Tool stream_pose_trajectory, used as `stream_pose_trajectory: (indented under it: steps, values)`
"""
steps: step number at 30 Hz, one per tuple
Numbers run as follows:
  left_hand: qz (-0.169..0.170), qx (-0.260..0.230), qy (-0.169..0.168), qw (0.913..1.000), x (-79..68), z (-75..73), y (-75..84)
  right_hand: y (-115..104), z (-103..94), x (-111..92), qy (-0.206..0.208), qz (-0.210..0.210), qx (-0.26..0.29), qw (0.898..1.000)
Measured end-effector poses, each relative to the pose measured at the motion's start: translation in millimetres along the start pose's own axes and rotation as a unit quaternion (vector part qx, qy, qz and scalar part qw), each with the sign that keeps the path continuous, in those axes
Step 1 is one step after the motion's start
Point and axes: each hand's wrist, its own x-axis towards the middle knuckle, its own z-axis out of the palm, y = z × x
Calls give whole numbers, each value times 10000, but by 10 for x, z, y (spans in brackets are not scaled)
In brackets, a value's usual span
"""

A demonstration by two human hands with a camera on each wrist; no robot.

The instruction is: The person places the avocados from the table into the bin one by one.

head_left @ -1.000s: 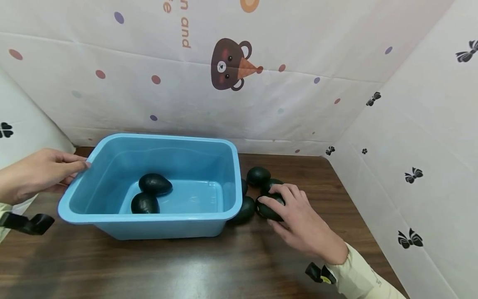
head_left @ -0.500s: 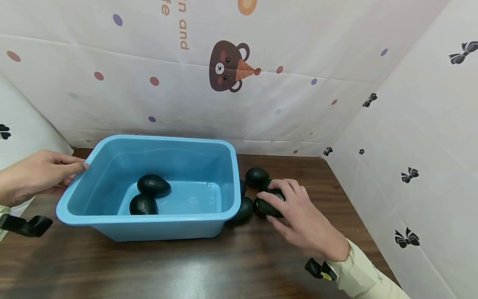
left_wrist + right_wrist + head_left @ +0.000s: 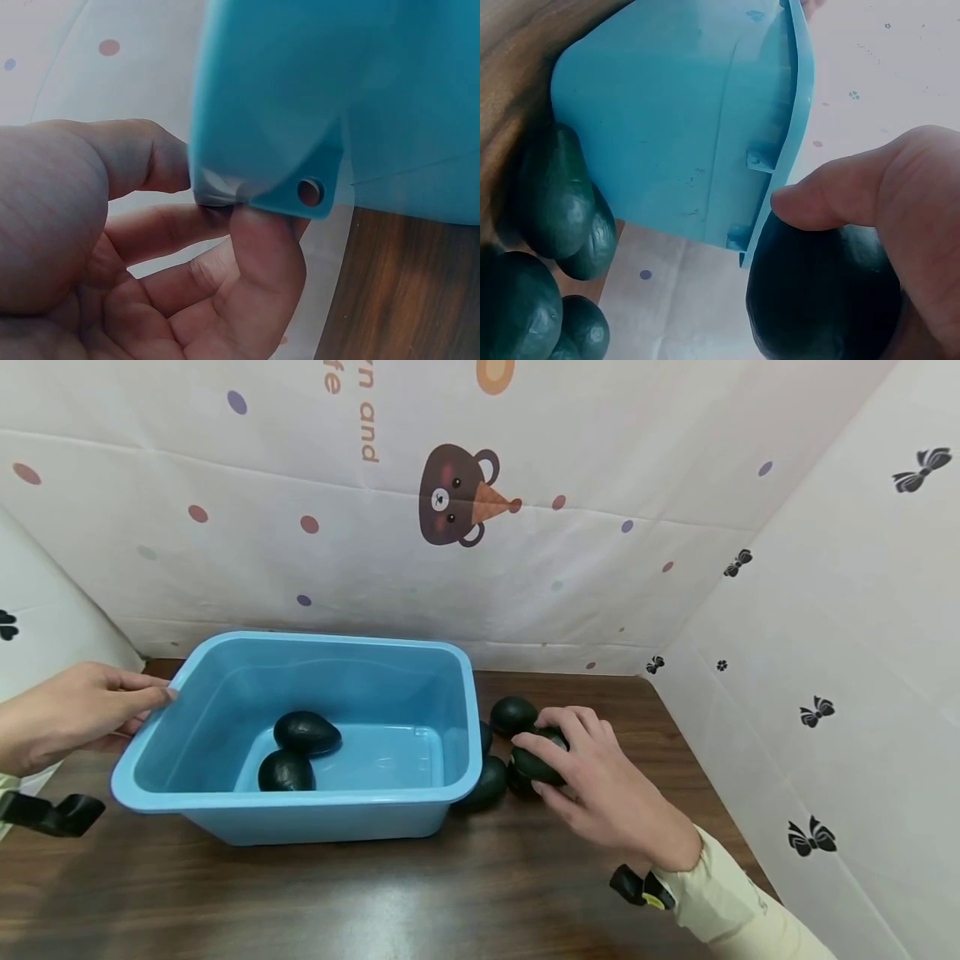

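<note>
A blue plastic tub (image 3: 315, 822) stands at the centre-left of the head view, with two dark green avocados (image 3: 307, 732) lying inside on its floor. My left hand (image 3: 82, 714) grips the tub's left rim; in the left wrist view the thumb is on one side and curled fingers (image 3: 266, 274) press the underside of the rim. To the right of the tub, my right hand (image 3: 611, 789) holds an avocado (image 3: 821, 300) between thumb and fingers. This avocado is raised above the other avocados (image 3: 487, 783) grouped against the tub's right side, some of them partly hidden.
The dark wooden table (image 3: 390, 902) runs back to a white printed sheet (image 3: 570, 593) with a bear picture. A second white sheet (image 3: 825, 652) with bows rises along the right edge. Black straps with mounts (image 3: 641, 887) sit at both wrists.
My right hand has lifted the avocado slightly upward from the group, uncovering another avocado beneath it. The left hand keeps its hold on the tub's rim. The whole head view has shifted a little.
</note>
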Motion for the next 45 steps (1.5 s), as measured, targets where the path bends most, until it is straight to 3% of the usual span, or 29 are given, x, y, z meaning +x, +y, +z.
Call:
stream_pose_trajectory:
  steps: [16, 45]
  values:
    - [-21, 38, 85, 10000, -13, 10, -6, -40, -129, 172, 67, -256, -45, 9996]
    - [45, 56, 63, 10000, -5, 9, 6, -126, -301, 414, 5, -256, -6, 9997]
